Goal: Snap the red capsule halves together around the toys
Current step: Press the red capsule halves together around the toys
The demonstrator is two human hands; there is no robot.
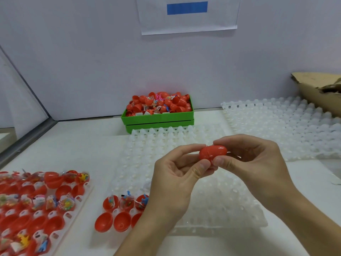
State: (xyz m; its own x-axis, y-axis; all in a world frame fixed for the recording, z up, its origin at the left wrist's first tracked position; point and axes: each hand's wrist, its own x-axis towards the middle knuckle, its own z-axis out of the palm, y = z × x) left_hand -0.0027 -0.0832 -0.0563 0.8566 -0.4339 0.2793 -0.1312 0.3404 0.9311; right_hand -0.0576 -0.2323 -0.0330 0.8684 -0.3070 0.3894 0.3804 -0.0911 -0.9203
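White bench [88, 145] under everything. Across its middle, a clear dimpled tray [212, 200], mostly bare pockets, with toy-filled red halves [125, 202] and bare red cups [120, 221] along its near-left corner. Another clear tray [287, 126] far right, beside a torn cardboard box [321, 97]. Far centre, a green bin [158, 117] heaped with loose red halves and bagged toys. Near left, a tray of filled red halves [36, 200].

Held in the air over the middle tray: one red capsule [213, 152], seam showing left of centre, halves meeting but possibly not fully seated. Left hand [177, 182] pinching the left end between thumb and fingers; right hand [258, 163] curled round the right end, thumb pressing near the seam. Both grips closed on the capsule.

Risks from here: a thin clear sliver at the top of the seam, maybe toy wrapping, likely to get trapped and stop the snap. Off-axis squeezing apt to skew the halves. Smooth plastic and fingertip-only hold apt to let it slip onto the tray.
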